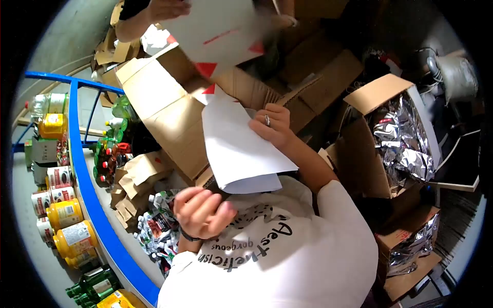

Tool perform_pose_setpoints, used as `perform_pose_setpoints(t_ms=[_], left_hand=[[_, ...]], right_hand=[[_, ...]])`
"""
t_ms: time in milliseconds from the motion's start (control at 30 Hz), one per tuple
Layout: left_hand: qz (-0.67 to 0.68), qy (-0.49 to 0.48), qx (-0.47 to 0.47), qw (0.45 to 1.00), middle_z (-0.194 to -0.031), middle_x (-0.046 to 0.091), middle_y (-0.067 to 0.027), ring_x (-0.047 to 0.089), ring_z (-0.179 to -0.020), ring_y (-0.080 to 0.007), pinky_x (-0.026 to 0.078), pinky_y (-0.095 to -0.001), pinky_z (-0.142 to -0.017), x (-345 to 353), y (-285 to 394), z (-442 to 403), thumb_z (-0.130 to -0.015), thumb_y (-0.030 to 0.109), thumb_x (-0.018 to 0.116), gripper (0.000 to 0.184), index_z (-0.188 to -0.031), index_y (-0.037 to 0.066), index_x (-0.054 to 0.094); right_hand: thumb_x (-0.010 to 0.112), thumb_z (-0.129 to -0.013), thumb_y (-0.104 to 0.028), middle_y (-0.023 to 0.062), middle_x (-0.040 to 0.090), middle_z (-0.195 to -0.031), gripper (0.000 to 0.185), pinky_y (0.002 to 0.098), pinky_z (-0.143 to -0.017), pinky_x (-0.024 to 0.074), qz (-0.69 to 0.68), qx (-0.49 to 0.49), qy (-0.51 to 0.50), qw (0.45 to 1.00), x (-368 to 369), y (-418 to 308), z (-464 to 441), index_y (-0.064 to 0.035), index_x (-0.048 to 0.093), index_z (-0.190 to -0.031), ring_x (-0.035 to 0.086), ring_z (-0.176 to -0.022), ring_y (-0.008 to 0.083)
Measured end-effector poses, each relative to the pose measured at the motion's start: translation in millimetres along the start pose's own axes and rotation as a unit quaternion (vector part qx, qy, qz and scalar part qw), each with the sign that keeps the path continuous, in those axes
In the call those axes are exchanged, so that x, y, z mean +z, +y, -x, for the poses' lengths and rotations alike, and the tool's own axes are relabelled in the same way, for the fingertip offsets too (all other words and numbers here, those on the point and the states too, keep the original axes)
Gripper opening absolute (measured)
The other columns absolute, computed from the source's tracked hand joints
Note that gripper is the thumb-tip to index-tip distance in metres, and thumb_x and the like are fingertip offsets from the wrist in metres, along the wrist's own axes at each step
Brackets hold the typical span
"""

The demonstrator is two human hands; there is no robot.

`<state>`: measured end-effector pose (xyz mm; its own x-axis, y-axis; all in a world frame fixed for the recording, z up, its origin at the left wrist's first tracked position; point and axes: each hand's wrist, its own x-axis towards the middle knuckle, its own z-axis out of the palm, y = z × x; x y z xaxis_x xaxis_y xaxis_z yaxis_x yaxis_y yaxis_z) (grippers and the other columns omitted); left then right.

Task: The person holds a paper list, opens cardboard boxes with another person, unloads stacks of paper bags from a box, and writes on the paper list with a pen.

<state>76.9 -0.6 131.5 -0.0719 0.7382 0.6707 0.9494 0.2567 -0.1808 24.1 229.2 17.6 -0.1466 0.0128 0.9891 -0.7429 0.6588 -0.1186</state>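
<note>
A white sheet (pixel 239 141) with a red corner hangs in front of my chest, its lower end folded over. My right hand (pixel 272 124), with a ring on one finger, is closed on the sheet's right edge. Just below the sheet's lower left end, my left hand (pixel 204 213) is raised with loosely curled fingers and the thumb apart, holding nothing visible. A black band circles its wrist. Another person's hand (pixel 168 9) at the top holds a white sheet with red triangles (pixel 221 38); its right part is blurred.
Opened cardboard boxes (pixel 167 115) lie ahead. At right, a box (pixel 380 154) holds silvery packets (pixel 405 141). A blue rail (pixel 95 195) runs down the left, with yellow containers (pixel 75 238), cans and green bottles beyond it. Small bottles (pixel 156 226) and brown paper packs (pixel 146 167) sit inside it.
</note>
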Motion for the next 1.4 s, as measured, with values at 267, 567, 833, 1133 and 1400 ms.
perform_pose_setpoints(t_ms=[267,567,833,1133,1400], left_hand=[[0.014,0.075,-0.106,0.991,-0.081,0.057,-0.0043,0.055,-0.073,-0.0205,0.046,-0.0370,-0.062,-18,-15,-17,-0.081,0.022,0.059,0.015,-0.089,0.010,0.055],[0.266,-0.318,-0.180,0.892,-0.105,0.056,-0.0145,0.053,-0.098,-0.0299,0.043,-0.0348,-0.084,114,-130,18,-0.073,0.012,0.064,0.040,-0.110,0.005,0.052],[0.490,-0.399,-0.334,0.699,-0.113,0.051,-0.0085,0.045,-0.107,-0.0285,0.027,-0.0525,-0.095,204,-145,89,-0.069,0.040,0.062,0.051,-0.112,0.015,0.051],[0.105,-0.147,-0.095,0.979,-0.082,0.048,-0.0145,0.052,-0.080,-0.0304,0.043,-0.0357,-0.068,88,-133,-32,-0.060,0.006,0.062,0.018,-0.068,0.000,0.047],[-0.046,-0.075,-0.227,0.970,-0.082,0.052,-0.0111,0.054,-0.088,-0.0288,0.042,-0.0402,-0.089,-38,-110,-7,-0.062,-0.001,0.052,0.014,-0.076,0.002,0.050]], right_hand=[[0.066,-0.062,0.000,0.0023,0.055,-0.061,0.030,0.0245,-0.046,0.0394,0.008,0.030,0.016,0.999,-7,-16,2,-0.0041,0.052,-0.089,0.056,-0.052,0.0145],[0.067,-0.063,0.002,0.0026,0.054,-0.059,0.034,0.0238,-0.046,0.0362,-0.015,0.036,0.009,0.999,-17,-21,22,-0.0032,0.052,-0.093,0.055,-0.051,0.0153],[0.068,-0.062,-0.003,0.0027,0.055,-0.061,0.034,0.0245,-0.047,0.0374,-0.007,0.063,0.004,0.998,-25,-30,30,-0.0048,0.052,-0.091,0.056,-0.052,0.0155],[0.067,-0.062,-0.005,0.0035,0.055,-0.061,0.035,0.0264,-0.050,0.0389,-0.017,0.082,0.001,0.997,-23,-26,31,-0.0039,0.052,-0.094,0.058,-0.058,0.0174],[0.061,-0.077,-0.019,0.0078,0.055,-0.059,0.023,0.0272,-0.044,0.0357,-0.011,0.045,0.039,0.998,-10,-18,30,-0.0002,0.051,-0.085,0.049,-0.042,0.0175]])
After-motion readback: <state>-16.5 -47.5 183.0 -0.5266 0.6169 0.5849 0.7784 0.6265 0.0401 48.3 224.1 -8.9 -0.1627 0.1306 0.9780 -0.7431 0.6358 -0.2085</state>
